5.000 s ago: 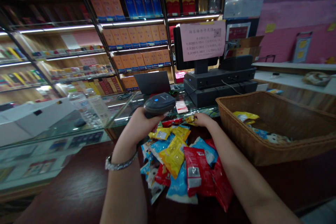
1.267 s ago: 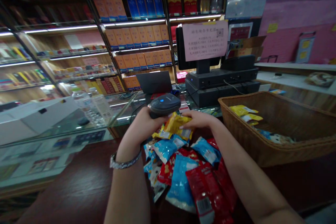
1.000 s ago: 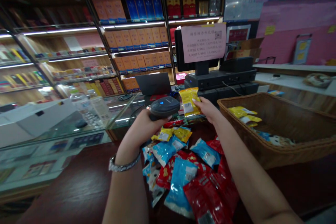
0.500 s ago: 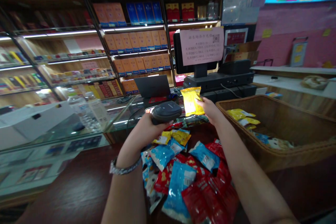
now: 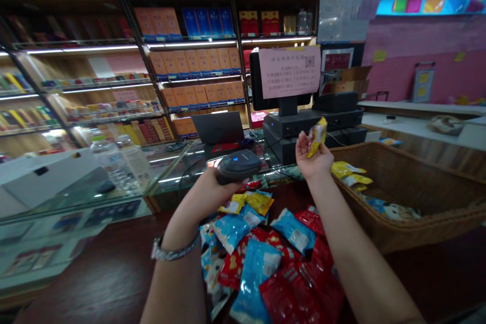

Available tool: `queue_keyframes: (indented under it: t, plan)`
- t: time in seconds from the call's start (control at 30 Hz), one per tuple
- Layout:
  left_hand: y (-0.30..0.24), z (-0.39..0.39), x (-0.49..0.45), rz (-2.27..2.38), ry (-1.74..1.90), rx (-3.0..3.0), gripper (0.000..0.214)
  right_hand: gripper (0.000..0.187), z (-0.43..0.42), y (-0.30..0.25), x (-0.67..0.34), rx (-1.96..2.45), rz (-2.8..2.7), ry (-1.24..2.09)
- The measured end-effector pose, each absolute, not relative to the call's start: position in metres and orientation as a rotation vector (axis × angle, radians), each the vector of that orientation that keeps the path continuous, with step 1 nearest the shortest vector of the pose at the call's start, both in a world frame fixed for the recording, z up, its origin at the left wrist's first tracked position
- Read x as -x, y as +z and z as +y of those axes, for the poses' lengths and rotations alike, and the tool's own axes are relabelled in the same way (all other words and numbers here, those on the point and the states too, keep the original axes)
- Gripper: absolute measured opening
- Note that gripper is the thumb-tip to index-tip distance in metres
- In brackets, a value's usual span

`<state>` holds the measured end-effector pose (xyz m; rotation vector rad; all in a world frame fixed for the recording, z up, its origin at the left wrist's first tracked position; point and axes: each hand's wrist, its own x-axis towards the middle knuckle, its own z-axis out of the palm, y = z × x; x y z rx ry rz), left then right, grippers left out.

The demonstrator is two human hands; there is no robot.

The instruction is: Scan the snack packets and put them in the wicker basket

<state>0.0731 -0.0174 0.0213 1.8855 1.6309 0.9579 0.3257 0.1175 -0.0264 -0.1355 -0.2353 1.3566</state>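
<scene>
My left hand (image 5: 212, 193) is closed round a dark barcode scanner (image 5: 238, 165) held over a pile of snack packets (image 5: 266, 253) in yellow, blue and red on the dark counter. A metal watch sits on that wrist. My right hand (image 5: 312, 158) is raised to the right of the scanner, palm toward me, pinching a small yellow packet (image 5: 317, 136) seen nearly edge-on. It hovers beside the near-left rim of a wicker basket (image 5: 429, 230), which holds a few yellow and blue packets (image 5: 349, 172).
A till with a monitor and a pink notice (image 5: 290, 72) stands behind the hands. A glass display case (image 5: 94, 187) with a water bottle on it lies to the left. Lit shelves of boxed goods (image 5: 197, 63) fill the back wall.
My right hand picked a yellow packet off the pile, held it up flat by the scanner, then turned it edge-on and moved it right toward the basket. The scanner hand stayed put.
</scene>
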Motion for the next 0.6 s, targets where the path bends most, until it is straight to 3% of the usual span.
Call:
queue_keyframes:
  t: [0.17, 0.33, 0.47, 0.6]
  plan:
    - [0.026, -0.021, -0.074, 1.594, 0.997, -1.925, 0.019, 0.053, 0.124, -0.033, -0.35, 0.168, 0.033, 1.29]
    - [0.026, -0.021, -0.072, 1.586, 1.031, -1.936, 0.021, 0.033, 0.121, -0.028, -0.351, 0.326, -0.18, 1.319]
    - [0.021, -0.019, -0.066, 1.595, 1.039, -1.927, 0.023, 0.018, 0.104, -0.025, -0.337, 0.633, -1.104, 1.401]
    - [0.02, -0.019, -0.063, 1.597, 1.057, -1.926, 0.024, 0.037, 0.081, -0.03, -0.302, 0.809, -2.32, 1.445]
